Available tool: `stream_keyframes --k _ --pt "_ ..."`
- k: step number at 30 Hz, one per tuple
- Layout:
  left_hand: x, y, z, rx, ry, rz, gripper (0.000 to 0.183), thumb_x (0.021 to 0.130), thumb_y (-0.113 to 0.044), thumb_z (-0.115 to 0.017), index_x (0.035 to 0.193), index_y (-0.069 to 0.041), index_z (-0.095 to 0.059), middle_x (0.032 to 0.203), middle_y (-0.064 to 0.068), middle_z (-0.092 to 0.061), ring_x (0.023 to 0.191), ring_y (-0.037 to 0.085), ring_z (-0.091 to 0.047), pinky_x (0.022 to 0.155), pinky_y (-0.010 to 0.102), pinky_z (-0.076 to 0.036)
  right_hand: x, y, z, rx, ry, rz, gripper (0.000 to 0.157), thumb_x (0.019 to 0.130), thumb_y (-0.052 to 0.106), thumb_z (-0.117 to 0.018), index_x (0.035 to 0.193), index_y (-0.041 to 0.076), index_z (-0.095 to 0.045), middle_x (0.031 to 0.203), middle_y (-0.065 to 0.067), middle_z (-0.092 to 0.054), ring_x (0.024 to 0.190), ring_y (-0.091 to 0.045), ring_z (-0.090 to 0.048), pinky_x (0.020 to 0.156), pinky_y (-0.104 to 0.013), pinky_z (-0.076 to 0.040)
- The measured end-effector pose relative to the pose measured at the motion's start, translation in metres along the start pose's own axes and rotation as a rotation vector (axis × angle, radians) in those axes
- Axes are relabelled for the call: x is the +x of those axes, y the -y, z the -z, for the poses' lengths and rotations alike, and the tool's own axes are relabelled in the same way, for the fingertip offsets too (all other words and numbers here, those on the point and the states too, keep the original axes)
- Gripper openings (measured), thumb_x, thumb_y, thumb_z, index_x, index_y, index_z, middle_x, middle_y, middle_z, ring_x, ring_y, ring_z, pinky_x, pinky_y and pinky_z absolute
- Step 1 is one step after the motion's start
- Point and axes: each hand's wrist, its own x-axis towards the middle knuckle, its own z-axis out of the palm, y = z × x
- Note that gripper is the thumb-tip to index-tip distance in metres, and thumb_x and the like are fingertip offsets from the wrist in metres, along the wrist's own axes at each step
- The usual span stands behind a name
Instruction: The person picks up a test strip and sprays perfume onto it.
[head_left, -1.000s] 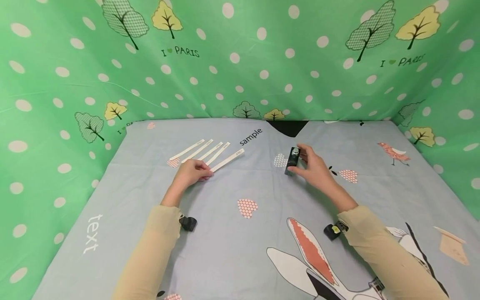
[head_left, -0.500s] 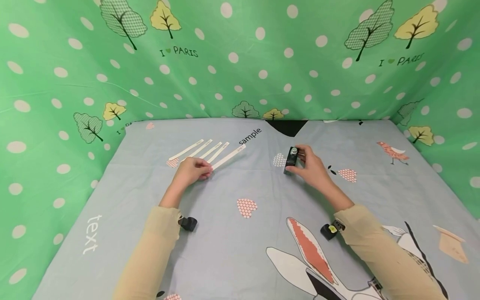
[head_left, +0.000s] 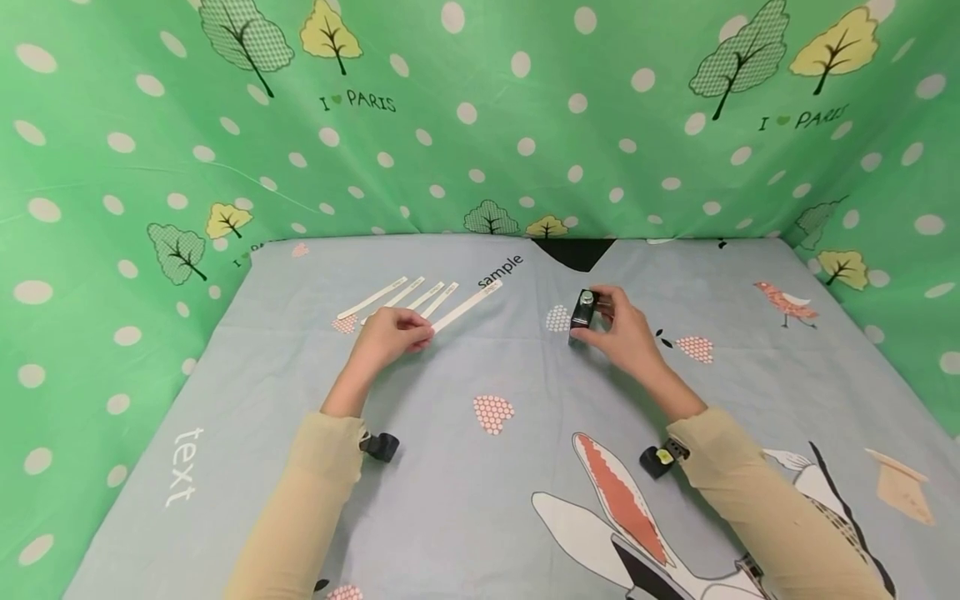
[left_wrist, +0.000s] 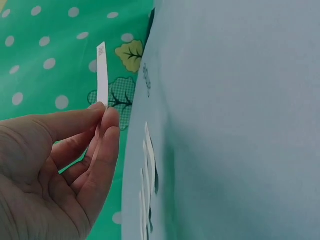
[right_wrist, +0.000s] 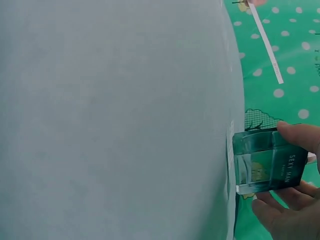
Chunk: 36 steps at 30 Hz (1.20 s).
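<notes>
My left hand (head_left: 393, 340) pinches a white perfume test strip (head_left: 467, 307) by its near end, between thumb and fingertips. The strip points up and right, its printed end raised off the cloth; in the left wrist view the strip (left_wrist: 102, 75) stands clear of the sheet. Several more test strips (head_left: 375, 297) lie fanned out beyond that hand, partly hidden by it. My right hand (head_left: 628, 335) grips a dark green glass perfume bottle (head_left: 581, 320) by its sides, its silver spray nozzle on top, no cap on it. In the right wrist view the bottle's (right_wrist: 255, 165) base is right at the cloth.
A grey printed cloth (head_left: 450, 500) covers the table, with hearts, a rabbit and lettering on it. Behind and at both sides hangs a green dotted curtain (head_left: 420, 192). A black wrist camera (head_left: 384, 447) sits on the left wrist, another camera (head_left: 656, 460) on the right.
The left hand has lifted the pinched strip and moved it slightly right and away, clear of the other strips. The right hand and bottle have hardly moved.
</notes>
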Motion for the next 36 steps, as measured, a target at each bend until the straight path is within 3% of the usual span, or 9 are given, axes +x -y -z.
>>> stream_keyframes --k 12,19,28,32,36 --pt "-0.002 -0.013 -0.001 0.006 -0.002 -0.044 0.019 0.091 -0.017 -0.072 0.101 0.0 -0.073 0.095 0.015 -0.076 0.072 0.008 -0.069 0.073 0.026 -0.061 -0.002 0.015 0.005 0.015 -0.135 0.091 0.072 0.086 0.011 -0.078 0.147 0.003 -0.04 0.136 -0.025 -0.055 0.128 -0.041 -0.052 0.112 -0.054 -0.041" --pt "-0.004 -0.021 0.0 -0.054 0.024 -0.064 0.022 0.092 -0.016 -0.071 0.104 0.003 -0.072 0.094 0.015 -0.076 0.076 0.014 -0.072 0.073 0.025 -0.061 -0.006 0.022 0.006 0.002 -0.203 0.237 0.076 0.083 0.009 -0.08 0.149 0.008 -0.043 0.134 -0.022 -0.058 0.12 -0.038 -0.056 0.101 -0.053 -0.051" --pt "-0.009 -0.035 0.0 -0.07 0.038 -0.094 0.022 0.091 -0.016 -0.072 0.104 0.002 -0.072 0.093 0.015 -0.076 0.088 0.028 -0.074 0.075 0.025 -0.061 -0.012 0.037 0.008 -0.115 -0.251 0.437 0.083 0.08 0.012 -0.084 0.152 0.019 -0.042 0.126 -0.019 -0.061 0.11 -0.032 -0.059 0.085 -0.049 -0.058" --pt "-0.012 -0.042 0.001 -0.073 0.039 -0.096 0.022 0.092 -0.017 -0.072 0.103 0.001 -0.072 0.093 0.014 -0.076 0.082 0.021 -0.074 0.075 0.025 -0.061 -0.014 0.043 0.01 -0.18 -0.261 0.488 0.083 0.082 0.016 -0.082 0.153 0.024 -0.04 0.133 -0.016 -0.061 0.107 -0.032 -0.057 0.083 -0.045 -0.055" --pt "-0.015 -0.049 0.001 -0.078 0.044 -0.105 0.022 0.092 -0.017 -0.072 0.104 0.002 -0.072 0.094 0.015 -0.076 0.077 0.013 -0.072 0.075 0.025 -0.061 -0.015 0.047 0.011 -0.231 -0.269 0.521 0.082 0.083 0.02 -0.082 0.153 0.025 -0.04 0.123 -0.016 -0.065 0.095 -0.033 -0.054 0.077 -0.042 -0.045"
